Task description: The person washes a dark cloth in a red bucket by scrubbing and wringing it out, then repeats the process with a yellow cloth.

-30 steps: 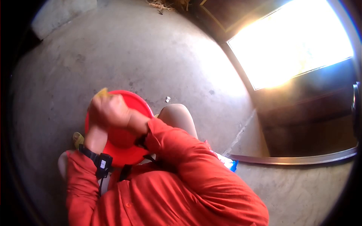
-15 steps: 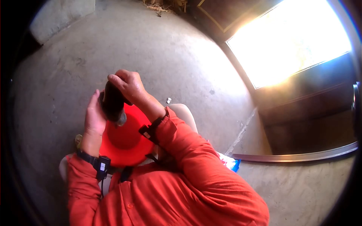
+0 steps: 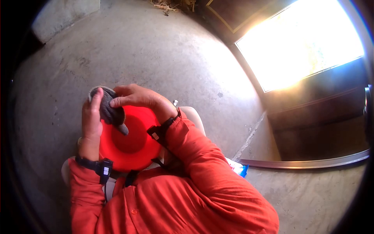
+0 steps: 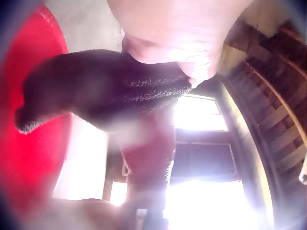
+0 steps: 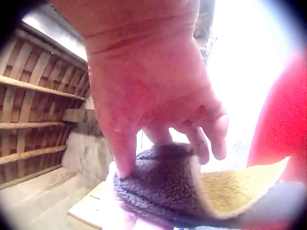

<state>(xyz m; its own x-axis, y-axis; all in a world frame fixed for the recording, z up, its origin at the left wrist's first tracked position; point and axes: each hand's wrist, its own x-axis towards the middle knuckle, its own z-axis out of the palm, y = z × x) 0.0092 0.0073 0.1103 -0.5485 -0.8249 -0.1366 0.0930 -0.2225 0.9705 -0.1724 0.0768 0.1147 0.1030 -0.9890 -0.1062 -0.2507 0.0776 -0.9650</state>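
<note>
A thick fuzzy cloth [image 3: 111, 109], dark grey on one face, is bunched between both hands above a red basin. The right wrist view shows the yellow other face of the cloth [image 5: 240, 189] and a pale edge. My left hand [image 3: 92, 119] grips it from the left, its thumb lying over the grey side. From the right, my right hand [image 3: 140, 96] pinches it with the thumb on top; the fingers behind are mostly hidden in the head view. One end of the cloth hangs over the red basin [image 3: 150, 154], which sits close before the body.
Bare concrete floor [image 3: 163, 58] spreads around the basin. A small white scrap [image 3: 175, 102] lies beyond the right knee [image 3: 193, 119]. At the right is a blue and white packet [image 3: 238, 168], near a metal door track [image 3: 304, 164]. Straw [image 3: 169, 6] lies at the far wall.
The hands were clasped together with a bit of yellow showing, then moved apart with the cloth hanging dark between them. Now the right hand is lower and the cloth is folded over toward the left hand.
</note>
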